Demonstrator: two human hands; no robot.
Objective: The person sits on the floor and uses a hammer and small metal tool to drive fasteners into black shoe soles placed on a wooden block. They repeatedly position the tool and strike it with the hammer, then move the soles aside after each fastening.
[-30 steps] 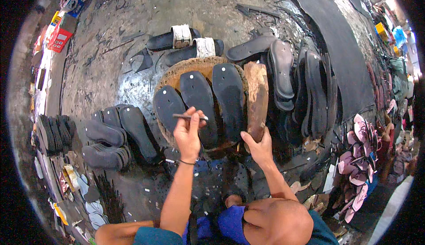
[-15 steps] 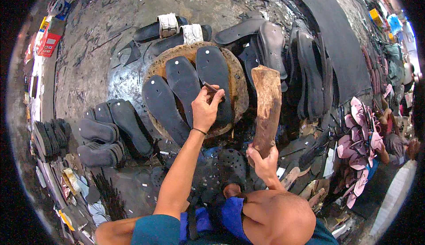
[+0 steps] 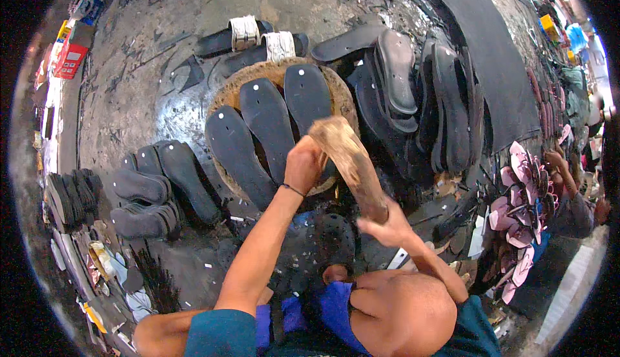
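My right hand (image 3: pixel 389 224) is wrapped round the narrow end of a thick wooden club (image 3: pixel 352 163). The club's broad end is just above my closed left hand (image 3: pixel 303 164). That hand grips a short dark punch, now hidden by the club and my fingers. Both are over the lower part of the right-hand black shoe sole (image 3: pixel 307 95). A middle sole (image 3: pixel 266 118) and a left sole (image 3: pixel 236 157) lie beside it, each with a white dot near its far end. All three rest on a round wooden block (image 3: pixel 347 99).
Stacked black soles (image 3: pixel 152 192) lie left of the block, more soles (image 3: pixel 452 112) to its right. Two sandals with white straps (image 3: pixel 279 47) sit behind it. A black sheet (image 3: pixel 478 53) covers floor at far right, near pink sandals (image 3: pixel 516 208) and another person's arm (image 3: pixel 565 173).
The club has swung left and tilted from beside the block to over my left hand. My left hand has turned, with its knuckles now uppermost.
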